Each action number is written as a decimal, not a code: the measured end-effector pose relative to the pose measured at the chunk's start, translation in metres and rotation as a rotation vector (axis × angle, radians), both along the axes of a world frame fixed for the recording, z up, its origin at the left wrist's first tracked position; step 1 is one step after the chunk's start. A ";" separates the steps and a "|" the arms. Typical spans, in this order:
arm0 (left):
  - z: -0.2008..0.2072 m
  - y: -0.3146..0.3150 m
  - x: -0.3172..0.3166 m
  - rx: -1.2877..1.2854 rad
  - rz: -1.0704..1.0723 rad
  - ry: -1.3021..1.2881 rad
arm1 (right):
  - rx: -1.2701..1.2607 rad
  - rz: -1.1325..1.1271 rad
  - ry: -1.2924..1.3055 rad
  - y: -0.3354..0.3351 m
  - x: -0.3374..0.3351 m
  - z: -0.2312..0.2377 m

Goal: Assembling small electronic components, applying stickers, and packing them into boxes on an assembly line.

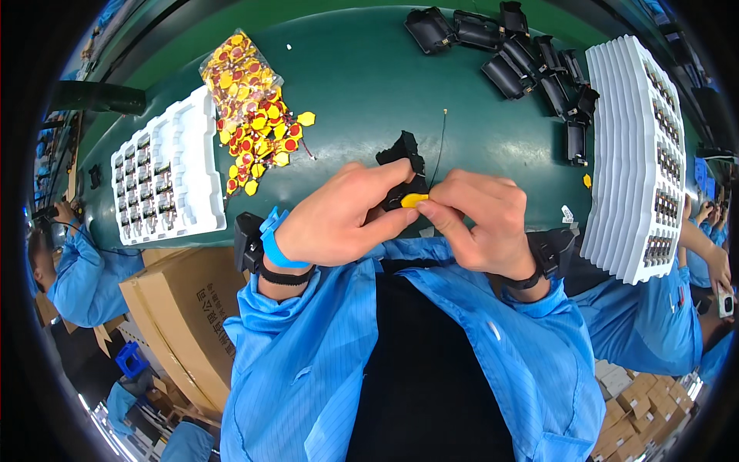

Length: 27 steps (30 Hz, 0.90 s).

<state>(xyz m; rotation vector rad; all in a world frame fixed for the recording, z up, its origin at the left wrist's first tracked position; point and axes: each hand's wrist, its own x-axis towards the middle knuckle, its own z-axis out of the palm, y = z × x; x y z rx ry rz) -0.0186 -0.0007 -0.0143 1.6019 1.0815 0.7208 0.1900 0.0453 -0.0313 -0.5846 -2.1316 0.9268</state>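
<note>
My left hand point(342, 215) is closed round a black plastic housing point(402, 148), with thumb and fingers gripping its near part. At the housing's near end my right hand point(485, 223) pinches a small yellow tab-like piece point(414, 200) between thumb and forefinger. The yellow piece touches or lies very close to the housing; the fingers hide the exact contact. A thin black cable point(441, 142) with a small metal tip stands up from between the hands, its lower end hidden. Both hands are over the near edge of the green table.
Yellow-and-red disc parts with wires point(262, 138) lie loose at left, below a clear bag point(240, 65) of them. A white tray point(202, 165) holds small assemblies. Several black housings point(506, 73) lie far right, beside stacked white trays point(616, 162). A cardboard box point(181, 316) stands lower left.
</note>
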 end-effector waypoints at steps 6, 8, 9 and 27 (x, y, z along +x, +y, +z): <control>-0.004 -0.006 0.000 0.060 0.026 -0.057 | -0.133 0.057 0.015 0.003 0.005 -0.006; 0.006 -0.011 0.001 0.035 -0.001 -0.136 | -0.173 0.086 0.059 0.005 0.004 -0.007; 0.009 -0.013 0.000 0.010 -0.024 -0.215 | -0.212 0.118 0.103 0.005 0.002 -0.008; -0.013 -0.023 0.010 -0.515 0.378 -0.807 | -1.116 0.062 0.318 -0.007 -0.011 -0.008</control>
